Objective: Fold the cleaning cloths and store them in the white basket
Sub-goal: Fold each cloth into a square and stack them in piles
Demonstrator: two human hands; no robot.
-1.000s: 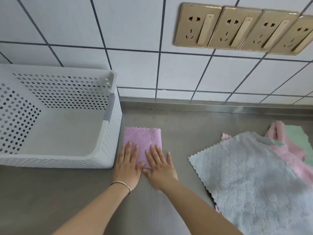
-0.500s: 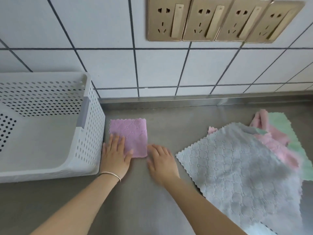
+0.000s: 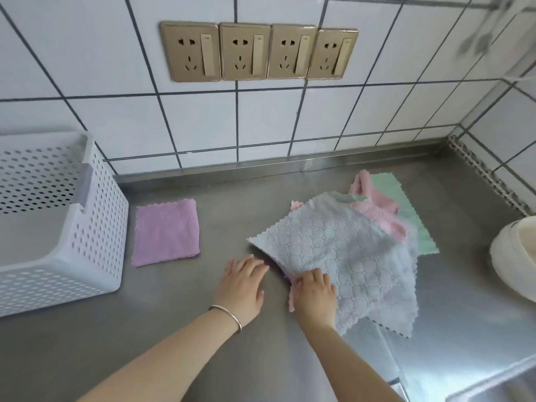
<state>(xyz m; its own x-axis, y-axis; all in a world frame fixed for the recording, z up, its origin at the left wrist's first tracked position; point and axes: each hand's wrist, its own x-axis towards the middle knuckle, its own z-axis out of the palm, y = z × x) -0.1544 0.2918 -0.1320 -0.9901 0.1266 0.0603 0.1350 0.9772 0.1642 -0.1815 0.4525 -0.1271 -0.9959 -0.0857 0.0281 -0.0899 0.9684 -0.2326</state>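
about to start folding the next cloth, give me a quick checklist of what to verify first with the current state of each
1. Folded purple cloth stored: not ok, it lies on the steel counter beside the white perforated plastic basket.
2. Basket has room: ok, the visible interior is empty.
3. Right hand grip on the grey quilted cloth: ok, fingers pinch its near edge.
4. Left hand free to help: ok, open and flat on the counter, touching no cloth.
5. Grey cloth separated from the pile: not ok, it overlaps the pink cloth and green cloth.
6. Folding space: ok, bare counter lies between the purple cloth and the pile.
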